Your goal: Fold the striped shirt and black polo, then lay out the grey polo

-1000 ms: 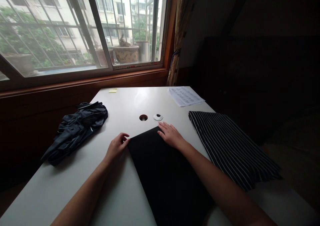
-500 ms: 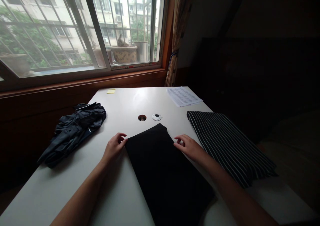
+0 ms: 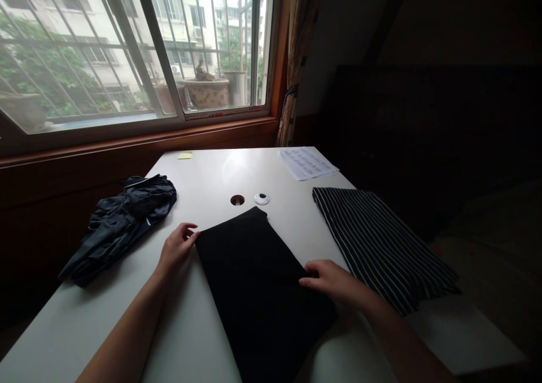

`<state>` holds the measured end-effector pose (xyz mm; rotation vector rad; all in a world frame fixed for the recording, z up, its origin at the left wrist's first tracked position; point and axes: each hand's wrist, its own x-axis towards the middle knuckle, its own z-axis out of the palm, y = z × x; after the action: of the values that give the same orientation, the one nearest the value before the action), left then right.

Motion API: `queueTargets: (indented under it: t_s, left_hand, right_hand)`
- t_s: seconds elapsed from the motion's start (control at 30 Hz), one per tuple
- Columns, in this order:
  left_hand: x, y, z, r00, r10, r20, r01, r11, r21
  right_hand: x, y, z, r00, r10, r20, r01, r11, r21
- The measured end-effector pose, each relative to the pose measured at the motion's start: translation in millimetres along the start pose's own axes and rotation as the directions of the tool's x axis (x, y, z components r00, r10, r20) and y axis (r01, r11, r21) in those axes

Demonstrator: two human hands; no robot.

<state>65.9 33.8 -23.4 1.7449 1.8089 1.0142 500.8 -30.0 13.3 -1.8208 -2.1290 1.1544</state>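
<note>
A folded black cloth [image 3: 258, 281] lies flat on the white table [image 3: 212, 174] in front of me. My left hand [image 3: 175, 247] pinches the cloth's far left corner, fingers curled on its edge. My right hand [image 3: 332, 281] rests on the cloth's right edge about halfway down, fingers curled and closed on the fabric.
A crumpled dark blue garment [image 3: 122, 219] lies at the left of the table. A folded black-and-white striped cloth [image 3: 376, 247] lies at the right. A printed sheet [image 3: 307, 163], a yellow note [image 3: 185, 155], a cable hole [image 3: 237, 199] and its cap [image 3: 261, 198] sit farther back. A window is behind.
My right hand has slid from the cloth's far right corner back along its right edge toward me. My left hand stays on the far left corner.
</note>
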Motion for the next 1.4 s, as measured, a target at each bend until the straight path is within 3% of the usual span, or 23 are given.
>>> queueTargets:
  t_s: [0.1, 0.2, 0.3, 0.37, 0.47, 0.53, 0.6, 0.77, 0.93, 1.07, 1.17, 1.3, 1.37, 1.4]
  left_hand:
    - [1.6, -4.0, -6.0, 0.999, -0.010, 0.049, 0.013, 0.999, -0.046]
    - [2.9, -6.0, -14.7, 0.986, -0.022, 0.164, 0.040, 0.993, -0.107]
    - [0.2, 0.9, -27.1, 0.954, -0.030, 0.300, 0.083, 0.983, -0.165]
    - [-3.6, 8.7, -36.3, 0.914, -0.031, 0.404, 0.116, 0.975, -0.187]
    - [-8.8, 16.8, -47.8, 0.821, -0.031, 0.571, 0.156, 0.973, -0.171]
    - [-10.3, 17.5, -52.2, 0.768, -0.033, 0.640, 0.173, 0.972, -0.157]
    - [-10.4, 15.6, -53.8, 0.741, -0.033, 0.671, 0.182, 0.971, -0.153]
    - [-9.5, 11.6, -53.0, 0.728, -0.019, 0.685, 0.160, 0.977, -0.144]
    - [-8.8, 11.5, -53.7, 0.735, -0.008, 0.678, 0.138, 0.981, -0.138]
    - [-7.2, 10.7, -52.9, 0.744, -0.010, 0.668, 0.089, 0.992, -0.085]
    - [-5.3, 11.3, -47.7, 0.812, 0.041, 0.582, -0.046, 0.999, -0.006]
    - [-3.4, 21.3, -28.3, 0.897, 0.216, 0.386, -0.250, 0.968, 0.040]
    - [-3.8, 32.2, -11.7, 0.876, 0.350, 0.331, -0.390, 0.919, 0.063]
    - [-4.4, 39.0, -1.9, 0.842, 0.421, 0.337, -0.472, 0.878, 0.084]
  right_hand:
    - [3.4, 2.4, -4.3, 1.000, -0.016, -0.008, 0.016, 1.000, 0.007]
    - [10.7, 7.9, -8.5, 0.999, -0.016, -0.045, 0.017, 1.000, 0.023]
    - [22.6, 15.6, -12.3, 0.978, -0.032, -0.208, 0.018, 0.997, -0.071]
    - [29.9, 19.6, -14.0, 0.930, -0.076, -0.359, 0.008, 0.982, -0.186]
    - [33.7, 17.8, -13.7, 0.814, -0.186, -0.551, -0.033, 0.931, -0.363]
    - [31.0, 9.0, -10.7, 0.741, -0.269, -0.615, -0.032, 0.901, -0.432]
    - [26.0, -4.8, -4.5, 0.713, -0.358, -0.603, 0.047, 0.882, -0.469]
    - [13.4, -40.6, 24.2, 0.784, -0.540, -0.307, 0.335, 0.784, -0.524]
    - [0.1, -47.9, 48.8, 0.862, -0.506, -0.021, 0.447, 0.780, -0.439]
    - [-15.8, -37.9, 53.5, 0.903, -0.430, 0.019, 0.407, 0.837, -0.367]
    - [-27.6, -31.4, 54.2, 0.912, -0.409, 0.026, 0.394, 0.860, -0.324]
    - [-35.4, -28.3, 55.5, 0.916, -0.399, 0.026, 0.389, 0.873, -0.296]
    - [-35.9, -28.0, 55.9, 0.917, -0.399, 0.025, 0.388, 0.874, -0.293]
    - [-35.6, -28.0, 56.0, 0.916, -0.400, 0.026, 0.390, 0.874, -0.292]
